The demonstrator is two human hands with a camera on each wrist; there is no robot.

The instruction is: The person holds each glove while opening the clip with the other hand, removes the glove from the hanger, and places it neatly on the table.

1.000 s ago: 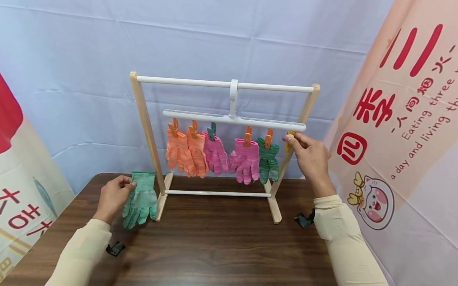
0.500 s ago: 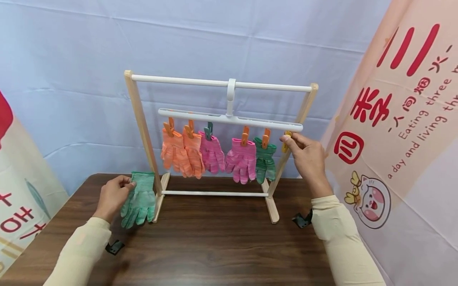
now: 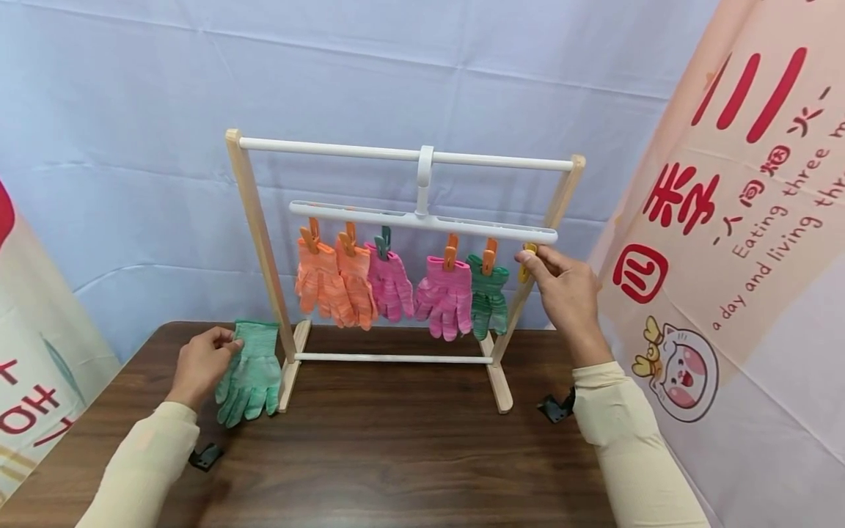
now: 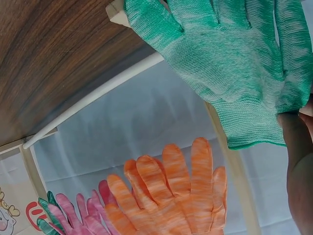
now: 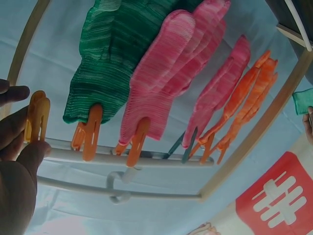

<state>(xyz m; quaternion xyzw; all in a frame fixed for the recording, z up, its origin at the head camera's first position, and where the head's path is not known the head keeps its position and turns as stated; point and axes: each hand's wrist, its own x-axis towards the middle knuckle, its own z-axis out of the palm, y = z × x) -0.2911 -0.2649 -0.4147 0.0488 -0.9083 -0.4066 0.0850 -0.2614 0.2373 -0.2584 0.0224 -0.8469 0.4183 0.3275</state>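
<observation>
My left hand pinches a light green knit glove near its cuff, its fingers hanging down beside the rack's left foot. At the right end of the white hanger, my right hand pinches a yellow clothespin between thumb and fingers. Other clothespins grip gloves under the hanger: two orange gloves, two pink gloves and a darker green glove. Most of these pins are orange; a dark green pin holds one pink glove. The left fingertips are partly hidden in the left wrist view.
A wooden rack with a white top rod carries the hanger by its hook. It stands on a dark wooden table. Black pieces show beside both forearms. A pale curtain hangs behind, with printed cloth at right.
The head view has turned slightly, shifting the scene left. My left hand has drawn the green glove a little left from the rack's post. My right hand keeps pinching the yellow clothespin.
</observation>
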